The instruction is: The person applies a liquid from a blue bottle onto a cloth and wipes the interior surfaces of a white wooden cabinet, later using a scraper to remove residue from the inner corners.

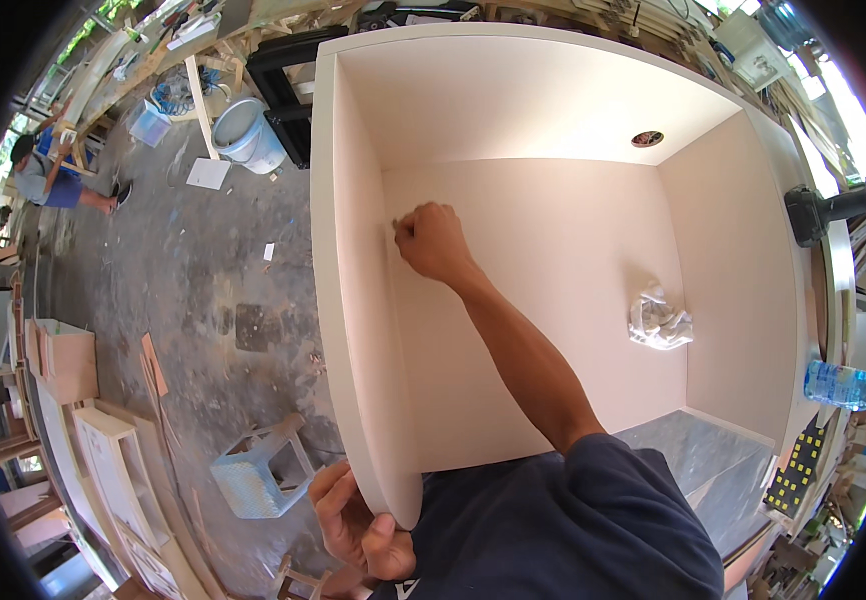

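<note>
A large cream-coloured cabinet box (pixel 553 300) lies open before me. My left hand (pixel 358 525) grips the rounded near end of its left side panel (pixel 363 400), fingers outside and thumb at the edge. Inside, my right hand (pixel 431 240) is closed, close to the inner corner where that panel meets the bottom board. Anything held in its fingertips is too small to make out. A crumpled white rag (pixel 660 320) rests within the cabinet towards the right wall. A round hole (pixel 647 139) pierces the far wall.
Beyond the right wall are a black cordless drill (pixel 811 215) and a water bottle (pixel 846 386). On the concrete floor (pixel 243 260) at left stand a bucket (pixel 249 135) and a light-blue stool (pixel 265 470). Another person (pixel 48 180) is at the far left.
</note>
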`<act>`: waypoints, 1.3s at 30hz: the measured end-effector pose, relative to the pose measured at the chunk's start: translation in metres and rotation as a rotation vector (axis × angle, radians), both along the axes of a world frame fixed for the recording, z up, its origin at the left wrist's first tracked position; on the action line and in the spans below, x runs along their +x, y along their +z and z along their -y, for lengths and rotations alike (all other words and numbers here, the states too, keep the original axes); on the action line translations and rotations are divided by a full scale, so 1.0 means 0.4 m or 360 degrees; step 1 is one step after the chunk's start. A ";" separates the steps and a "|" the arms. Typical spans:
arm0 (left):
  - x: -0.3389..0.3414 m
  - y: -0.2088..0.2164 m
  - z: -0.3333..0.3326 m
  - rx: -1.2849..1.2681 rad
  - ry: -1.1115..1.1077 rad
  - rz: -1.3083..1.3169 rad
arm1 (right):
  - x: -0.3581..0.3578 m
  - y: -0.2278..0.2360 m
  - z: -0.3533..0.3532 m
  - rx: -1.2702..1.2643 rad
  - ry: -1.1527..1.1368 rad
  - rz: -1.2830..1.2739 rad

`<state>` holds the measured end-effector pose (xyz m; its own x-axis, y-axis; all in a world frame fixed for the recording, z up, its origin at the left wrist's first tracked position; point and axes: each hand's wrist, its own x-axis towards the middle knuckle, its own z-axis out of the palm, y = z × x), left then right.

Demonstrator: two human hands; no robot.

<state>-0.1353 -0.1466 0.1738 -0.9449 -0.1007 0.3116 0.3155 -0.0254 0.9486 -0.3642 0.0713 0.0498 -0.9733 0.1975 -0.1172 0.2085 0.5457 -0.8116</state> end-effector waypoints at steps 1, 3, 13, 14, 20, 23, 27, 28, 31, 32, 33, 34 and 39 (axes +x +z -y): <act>0.000 0.005 -0.003 0.0013 0.0012 0.0025 | -0.029 -0.004 -0.001 0.0179 -0.0051 -0.0186; -0.001 0.007 -0.012 0.0028 0.0001 0.0027 | -0.099 -0.061 -0.011 0.0270 -0.0157 -0.0473; -0.007 -0.012 0.004 0.0101 0.0028 -0.0034 | 0.290 0.019 0.041 -0.0127 0.0577 0.0196; -0.007 -0.009 -0.001 0.0116 0.0015 -0.0037 | 0.378 0.051 0.012 -0.0148 0.0642 0.0354; 0.015 0.009 -0.022 0.0156 -0.0018 0.0180 | 0.674 0.033 -0.254 -0.0194 -0.0325 0.0221; 0.008 0.017 -0.030 0.0279 0.0078 0.0267 | 0.733 0.029 -0.338 0.0194 -0.0418 -0.0071; 0.008 0.016 -0.031 0.0143 0.0123 0.0188 | 0.798 0.015 -0.436 0.1239 -0.1019 -0.0362; 0.009 0.014 -0.029 0.0099 0.0173 0.0165 | 0.799 0.041 -0.445 0.1601 -0.1134 -0.0224; 0.007 -0.003 -0.023 0.0061 0.0280 0.0051 | 0.834 -0.017 -0.497 0.1883 -0.0960 -0.0041; 0.010 -0.009 -0.022 -0.0015 0.0358 -0.0014 | 0.809 -0.018 -0.518 0.1848 -0.0920 -0.0107; 0.009 -0.011 -0.029 -0.0026 0.0416 -0.0039 | 0.787 -0.007 -0.537 0.1281 -0.0813 -0.0027; 0.003 -0.009 -0.036 -0.0090 0.0459 -0.0077 | 0.760 -0.001 -0.557 0.0722 -0.0673 0.0064; 0.021 0.008 -0.043 -0.0468 0.0692 -0.0173 | 0.551 0.269 -0.585 -0.0390 -0.1214 -0.1206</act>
